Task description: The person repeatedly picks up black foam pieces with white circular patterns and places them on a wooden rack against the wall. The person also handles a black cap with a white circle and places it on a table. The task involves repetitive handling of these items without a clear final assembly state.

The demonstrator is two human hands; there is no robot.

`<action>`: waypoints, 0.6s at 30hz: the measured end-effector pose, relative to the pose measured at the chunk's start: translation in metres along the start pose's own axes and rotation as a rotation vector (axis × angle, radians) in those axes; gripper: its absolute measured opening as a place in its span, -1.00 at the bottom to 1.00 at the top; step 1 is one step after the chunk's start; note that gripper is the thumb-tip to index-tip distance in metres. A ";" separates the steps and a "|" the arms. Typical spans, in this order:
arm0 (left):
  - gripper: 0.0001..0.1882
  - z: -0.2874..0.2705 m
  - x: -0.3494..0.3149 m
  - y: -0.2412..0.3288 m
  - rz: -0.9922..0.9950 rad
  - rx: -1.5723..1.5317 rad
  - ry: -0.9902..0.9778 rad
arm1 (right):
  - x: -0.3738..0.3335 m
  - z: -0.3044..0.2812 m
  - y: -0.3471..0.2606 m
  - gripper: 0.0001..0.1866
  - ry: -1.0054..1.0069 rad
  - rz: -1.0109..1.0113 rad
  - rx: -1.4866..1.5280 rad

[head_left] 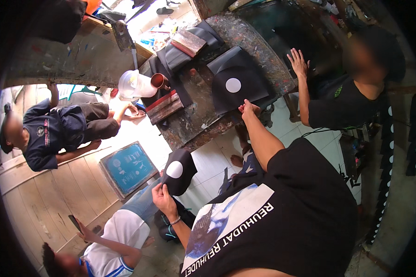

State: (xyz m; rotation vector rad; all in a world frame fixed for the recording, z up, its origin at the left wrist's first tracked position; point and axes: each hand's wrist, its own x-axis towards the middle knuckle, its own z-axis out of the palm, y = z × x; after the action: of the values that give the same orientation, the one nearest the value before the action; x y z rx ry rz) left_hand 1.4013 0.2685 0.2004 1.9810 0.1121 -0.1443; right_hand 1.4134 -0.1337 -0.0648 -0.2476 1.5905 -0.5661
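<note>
The left hand [164,199] grasps a black cloth [186,169] with 1 white circle on it, held just off the tabletop [196,115] by its near left corner. The right hand [249,108] has its fingers bent at the lower margin of a black sheet [236,99], also with 1 white circle, lying by the tabletop's near edge toward the right corner; I cannot tell whether it grips that sheet. A wooden block [165,110] and a brown cup [158,81] stand along the tabletop's left edge. Past the right edge is a co-worker's spread hand [299,63].
</note>
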 end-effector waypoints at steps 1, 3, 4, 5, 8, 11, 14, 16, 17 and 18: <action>-0.85 -0.001 -0.003 0.002 -0.011 0.017 0.032 | 0.002 0.007 -0.001 -0.80 0.072 0.000 -0.027; -0.84 0.000 -0.010 0.008 -0.009 0.050 0.079 | -0.001 0.017 -0.005 -0.80 0.132 0.037 -0.095; -0.84 0.001 -0.012 0.009 -0.029 0.071 0.108 | -0.005 0.020 -0.008 -0.80 0.146 0.039 -0.121; -0.85 0.003 -0.013 0.011 -0.044 0.073 0.122 | -0.010 0.022 -0.013 -0.81 0.091 0.050 -0.162; -0.85 0.011 -0.015 0.015 -0.043 0.106 0.129 | -0.035 0.020 -0.031 -0.83 -0.230 0.026 -0.120; -0.85 0.022 -0.009 0.015 -0.013 0.001 0.086 | -0.074 0.005 -0.065 -0.87 -0.780 -0.018 0.154; -0.84 0.033 0.006 0.019 0.026 -0.049 -0.017 | -0.117 -0.019 -0.115 -0.92 -1.011 0.058 0.193; -0.84 0.041 0.016 0.024 0.029 -0.044 -0.088 | -0.148 -0.042 -0.145 -0.93 -1.097 -0.153 0.154; -0.83 0.046 0.013 0.028 0.121 -0.016 -0.133 | -0.162 -0.063 -0.164 -0.93 -1.040 -0.243 0.100; -0.84 0.053 0.015 0.030 0.171 0.005 -0.152 | -0.177 -0.079 -0.175 -0.93 -1.000 -0.343 0.066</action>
State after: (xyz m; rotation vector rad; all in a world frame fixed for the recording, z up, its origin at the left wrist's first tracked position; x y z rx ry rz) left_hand 1.4173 0.2084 0.2037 1.9672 -0.1559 -0.1830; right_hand 1.3253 -0.1811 0.1761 -0.6450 0.5586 -0.6147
